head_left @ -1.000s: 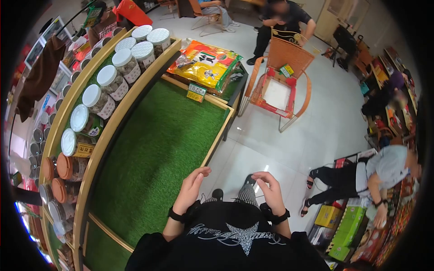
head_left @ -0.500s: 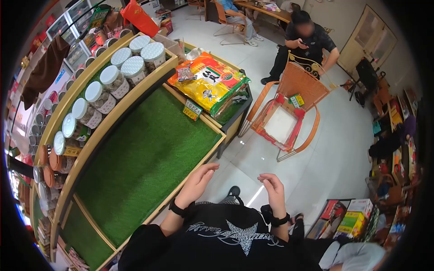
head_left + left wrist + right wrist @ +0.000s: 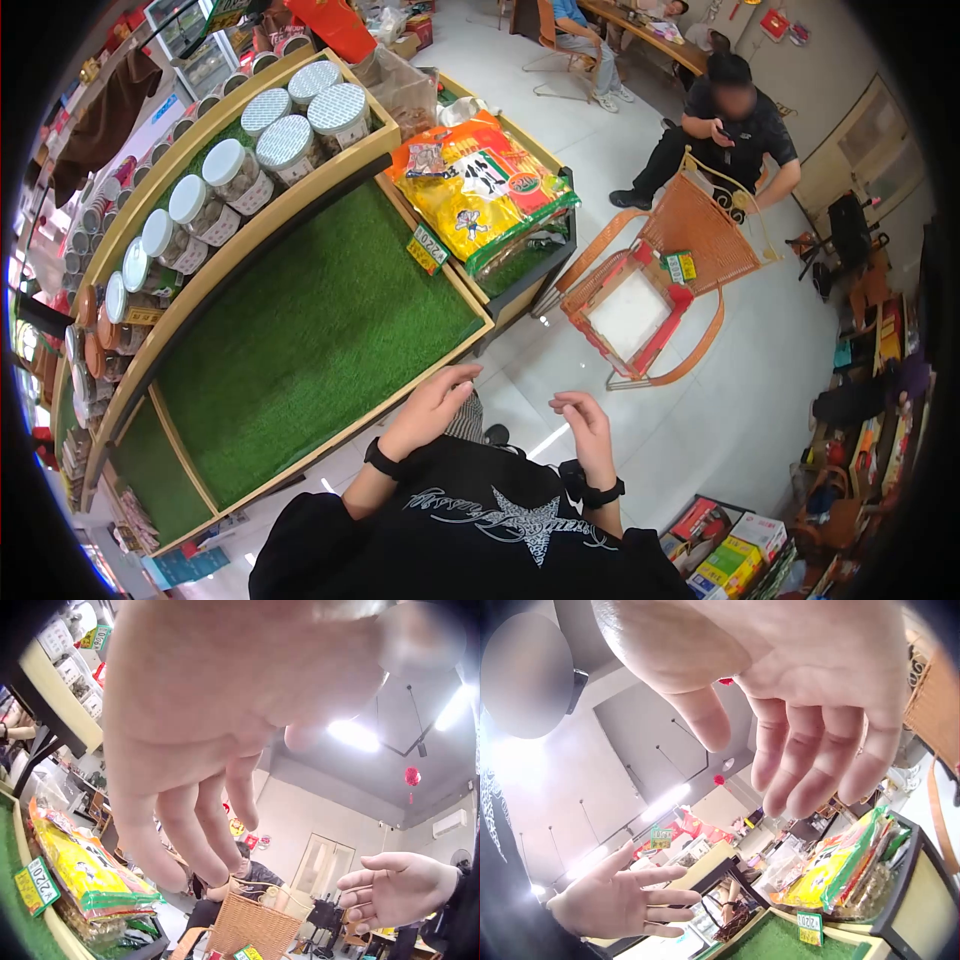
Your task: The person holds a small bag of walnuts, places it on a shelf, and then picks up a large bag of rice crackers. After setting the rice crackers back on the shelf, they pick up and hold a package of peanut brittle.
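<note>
The two hands are in the air in front of the person's body, well apart from each other. The left hand (image 3: 430, 408) is empty, with its fingers slightly bent and relaxed. The right hand (image 3: 588, 430) is also empty, and its fingers are loosely bent in the same way.

The nearest thing is the table (image 3: 310, 330), which has green artificial grass inside a wooden frame. It lies ahead and to the left; its edge is just beside the left hand in the head view, but I cannot tell if they touch. The right hand is farther from it, over the floor.

Beyond this grass, at the far end, the yellow bag (image 3: 490, 185) lies flat, ahead of both hands and apart from them. A price tag (image 3: 427, 250) stands before it. The jars (image 3: 337, 115) are in rows on the raised left side. Ahead and to the right, a wicker chair (image 3: 700, 235) carries a red box (image 3: 663, 326).
</note>
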